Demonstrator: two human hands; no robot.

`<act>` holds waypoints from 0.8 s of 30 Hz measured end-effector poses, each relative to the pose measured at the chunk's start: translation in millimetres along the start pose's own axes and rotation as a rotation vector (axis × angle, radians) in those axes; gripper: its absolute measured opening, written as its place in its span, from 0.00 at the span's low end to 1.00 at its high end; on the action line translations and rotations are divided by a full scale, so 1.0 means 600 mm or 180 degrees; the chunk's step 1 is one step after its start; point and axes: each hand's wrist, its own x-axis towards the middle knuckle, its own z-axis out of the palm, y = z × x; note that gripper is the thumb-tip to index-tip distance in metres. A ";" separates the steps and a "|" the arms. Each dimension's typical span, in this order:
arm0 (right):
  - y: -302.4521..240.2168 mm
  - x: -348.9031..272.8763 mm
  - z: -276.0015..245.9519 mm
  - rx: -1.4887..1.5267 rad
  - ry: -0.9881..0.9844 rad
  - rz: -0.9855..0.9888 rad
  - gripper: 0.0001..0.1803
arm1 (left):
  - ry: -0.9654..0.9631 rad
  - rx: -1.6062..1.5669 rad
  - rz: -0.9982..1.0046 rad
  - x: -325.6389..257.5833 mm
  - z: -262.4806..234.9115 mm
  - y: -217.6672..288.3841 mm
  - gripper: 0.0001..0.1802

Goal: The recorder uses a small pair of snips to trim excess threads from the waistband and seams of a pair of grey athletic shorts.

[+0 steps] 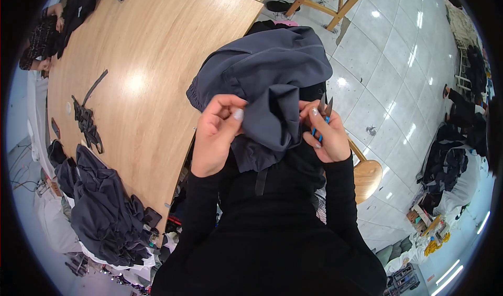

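A dark grey garment with a gathered elastic edge lies over my lap and the table's edge. My left hand pinches a fold of it between thumb and fingers. On the other side of the raised fold, my right hand holds small blue-handled thread snips, blades pointing up and away from me. The fingertips of that hand also reach the cloth; whether they grip it is partly hidden. Between both hands the fabric stands up in a loose, open loop.
A light wooden table spreads to the left, with dark straps on it. A heap of dark garments sits at its near left. Another person's arm shows at far left. Right of me are a wooden stool and tiled floor.
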 end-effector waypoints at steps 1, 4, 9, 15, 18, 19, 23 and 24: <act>0.001 0.001 0.002 0.0186 0.0183 0.0220 0.05 | 0.0184 -0.0790 -0.0064 0.001 0.003 0.005 0.10; -0.008 -0.007 -0.002 -0.0440 -0.0055 0.0375 0.07 | 0.0343 -0.0834 0.0192 0.011 -0.030 0.004 0.11; -0.022 -0.017 0.001 -0.0351 -0.0056 0.0066 0.12 | 0.0846 -0.0573 0.0587 0.033 -0.056 -0.008 0.12; -0.029 -0.019 0.009 -0.0421 -0.0125 -0.0394 0.12 | 0.0810 -0.0376 0.0407 0.051 -0.057 -0.029 0.09; -0.035 -0.025 0.005 -0.0562 -0.0215 -0.0428 0.12 | 0.0888 -0.0001 0.0505 0.049 -0.048 -0.025 0.08; -0.036 -0.025 0.003 -0.0642 -0.0289 -0.0451 0.13 | 0.0966 0.0309 0.0616 0.046 -0.046 -0.024 0.08; -0.033 -0.023 0.000 -0.0763 -0.0273 -0.0483 0.14 | 0.1021 0.0504 0.0788 0.033 -0.033 -0.019 0.07; -0.029 -0.021 0.000 -0.0698 -0.0325 -0.0564 0.16 | 0.1254 0.1002 0.1051 0.029 -0.025 -0.021 0.07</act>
